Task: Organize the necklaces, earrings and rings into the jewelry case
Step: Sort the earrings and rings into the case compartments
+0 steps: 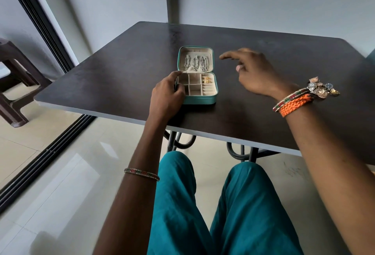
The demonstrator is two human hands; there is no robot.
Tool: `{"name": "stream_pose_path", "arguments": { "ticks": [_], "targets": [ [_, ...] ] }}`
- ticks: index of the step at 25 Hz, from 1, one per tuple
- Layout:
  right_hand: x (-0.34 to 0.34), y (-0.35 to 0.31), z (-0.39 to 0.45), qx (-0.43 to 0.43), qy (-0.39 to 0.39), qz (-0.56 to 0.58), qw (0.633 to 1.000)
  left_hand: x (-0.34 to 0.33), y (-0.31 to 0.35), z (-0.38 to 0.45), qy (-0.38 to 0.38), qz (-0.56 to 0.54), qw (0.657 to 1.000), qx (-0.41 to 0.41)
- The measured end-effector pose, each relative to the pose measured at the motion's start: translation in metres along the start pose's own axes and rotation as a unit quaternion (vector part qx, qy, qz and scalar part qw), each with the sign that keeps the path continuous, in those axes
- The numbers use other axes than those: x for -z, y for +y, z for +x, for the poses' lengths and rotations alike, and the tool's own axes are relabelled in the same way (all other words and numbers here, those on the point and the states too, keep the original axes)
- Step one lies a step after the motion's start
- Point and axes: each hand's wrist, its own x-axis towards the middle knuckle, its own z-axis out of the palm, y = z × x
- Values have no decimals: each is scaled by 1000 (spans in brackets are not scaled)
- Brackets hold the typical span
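Dark tabletop (263, 55) against a pale wall: near its front edge lies the open teal case (197, 76), lid folded back with three silver necklaces (195, 63) hung in a row inside, and two gold rings (207, 80) seated in the base's right-hand slots while the other compartments look empty. The left hand (167, 95) curls round the case's left wall, steadying it. The right hand (252, 70) hovers just right of the case, fingers spread and relaxed, holding nothing. Well to the right, by the wrist's orange band, sits the pile (322, 88) of loose pieces yet to be sorted. Those pieces are likely light, hard and slippery, apt to snag together; each is best pinched singly at its edge or post. The case itself seems light enough to slide unless braced. What the pile holds, earrings or rings, cannot be told, and the left hand covers the case's near-left corner.
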Motion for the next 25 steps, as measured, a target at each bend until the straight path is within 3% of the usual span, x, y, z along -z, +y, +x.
{"name": "stream_pose_path", "arguments": {
  "ticks": [2, 7, 11, 14, 16, 18, 21, 25],
  "targets": [
    [7, 8, -6, -11, 17, 26, 999, 1, 1, 0, 33, -1, 999, -14],
    [22, 44, -46, -36, 49, 35, 998, -3, 17, -17, 141, 151, 971, -123],
    [44, 96, -75, -102, 182, 10, 978, -16, 48, -30, 191, 135, 961, -145],
    [53, 152, -92, -233, 298, 21, 925, -35, 92, -24, 149, 30, 962, -227],
    [57, 184, -96, -334, 290, 62, 895, -60, 122, -11, 57, -45, 964, -257],
    [58, 199, -96, -388, 241, 85, 885, -93, 140, 4, -14, -73, 969, -234],
    [53, 200, -100, -351, 217, 74, 908, -131, 143, 15, -28, -17, 973, -227],
    [49, 196, -103, -319, 224, 41, 920, -136, 135, 15, 40, -3, 960, -276]
  ]
}}
